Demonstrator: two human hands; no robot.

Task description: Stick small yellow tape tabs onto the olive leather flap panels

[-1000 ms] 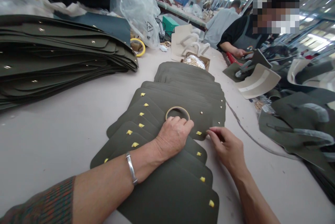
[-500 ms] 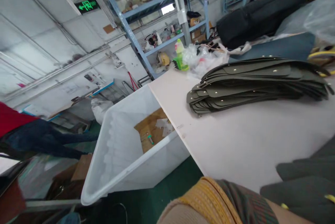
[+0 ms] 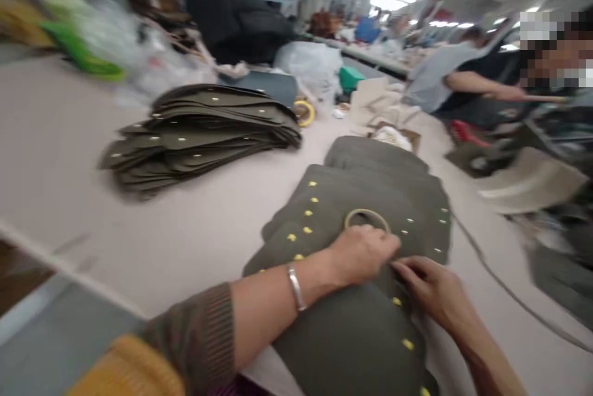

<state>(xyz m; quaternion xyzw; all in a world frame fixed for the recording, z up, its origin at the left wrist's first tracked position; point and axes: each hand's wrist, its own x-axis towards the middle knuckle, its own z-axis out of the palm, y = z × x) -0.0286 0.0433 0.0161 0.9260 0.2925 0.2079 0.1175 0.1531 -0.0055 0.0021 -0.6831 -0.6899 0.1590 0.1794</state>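
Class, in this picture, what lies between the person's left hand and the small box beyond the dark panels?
In the head view, between the left hand and the box lie the tape roll, touching the hand, then overlapping panels.

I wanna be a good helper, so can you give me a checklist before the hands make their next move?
1. Tape roll in the left hand: ok, gripped.
2. Right hand close to the left: ok, its fingertips are near it.
3. Something pinched in the right fingertips: cannot tell, too blurry.
4. Dark green panels laid out: ok, they overlap.
5. Folded stack apart from the panels: ok, off to the left.
6. Sharp view: not ok, the picture is blurred.
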